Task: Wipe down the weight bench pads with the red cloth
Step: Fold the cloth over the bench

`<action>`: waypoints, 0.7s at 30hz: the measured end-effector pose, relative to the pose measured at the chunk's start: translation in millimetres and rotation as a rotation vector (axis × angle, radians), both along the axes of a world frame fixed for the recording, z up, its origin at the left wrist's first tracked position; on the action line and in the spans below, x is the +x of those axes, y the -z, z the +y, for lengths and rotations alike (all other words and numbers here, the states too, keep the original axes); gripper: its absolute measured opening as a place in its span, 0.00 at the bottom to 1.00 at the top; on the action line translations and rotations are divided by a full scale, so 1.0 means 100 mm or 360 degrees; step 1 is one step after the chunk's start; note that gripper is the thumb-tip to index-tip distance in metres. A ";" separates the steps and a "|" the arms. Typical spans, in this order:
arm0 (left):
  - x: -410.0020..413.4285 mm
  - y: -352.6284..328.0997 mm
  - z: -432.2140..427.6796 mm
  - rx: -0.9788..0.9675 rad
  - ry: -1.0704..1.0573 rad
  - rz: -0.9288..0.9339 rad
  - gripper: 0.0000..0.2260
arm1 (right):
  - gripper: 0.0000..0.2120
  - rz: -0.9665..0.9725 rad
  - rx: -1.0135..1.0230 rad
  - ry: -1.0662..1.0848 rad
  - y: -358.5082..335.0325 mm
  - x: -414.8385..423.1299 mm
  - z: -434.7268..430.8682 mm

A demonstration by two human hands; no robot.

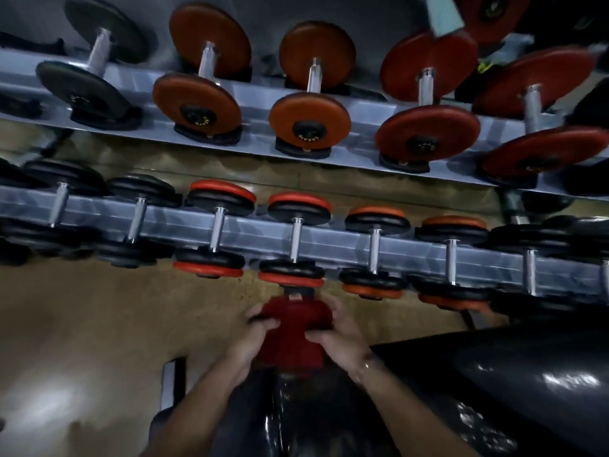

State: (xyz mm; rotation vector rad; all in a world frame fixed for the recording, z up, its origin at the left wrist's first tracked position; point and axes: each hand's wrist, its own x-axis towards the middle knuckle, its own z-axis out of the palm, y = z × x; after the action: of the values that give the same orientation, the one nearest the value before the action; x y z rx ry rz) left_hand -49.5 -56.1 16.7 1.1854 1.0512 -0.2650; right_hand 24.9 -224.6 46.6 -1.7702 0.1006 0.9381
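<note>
A red cloth [291, 338] is draped over the far end of a black glossy bench pad [283, 420] in the lower middle of the head view. My left hand [255, 331] grips the cloth's left side and my right hand [336, 328] grips its right side, fingers curled over the fabric. Both forearms reach forward from the bottom edge. The pad's end under the cloth is hidden. A second black pad [514, 374] lies to the right.
A grey two-tier dumbbell rack [329, 240] stands right ahead, its lower row of black and orange dumbbells [293, 239] just beyond my hands. Larger orange dumbbells [309, 94] fill the upper tier. Tan floor [82, 324] lies to the left, with a bench frame bar [169, 380].
</note>
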 end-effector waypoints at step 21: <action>1.09 1.58 0.52 0.1170 0.0663 -0.0342 0.33 | 0.21 -0.0845 -0.0624 -0.0412 1.68 1.20 0.65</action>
State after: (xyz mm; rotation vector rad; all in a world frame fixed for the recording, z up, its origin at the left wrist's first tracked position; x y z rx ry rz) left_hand 59.2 -4.1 -141.4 2.0526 0.7115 -0.0610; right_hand 145.3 -160.0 -121.6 -2.3860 -0.3117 0.6206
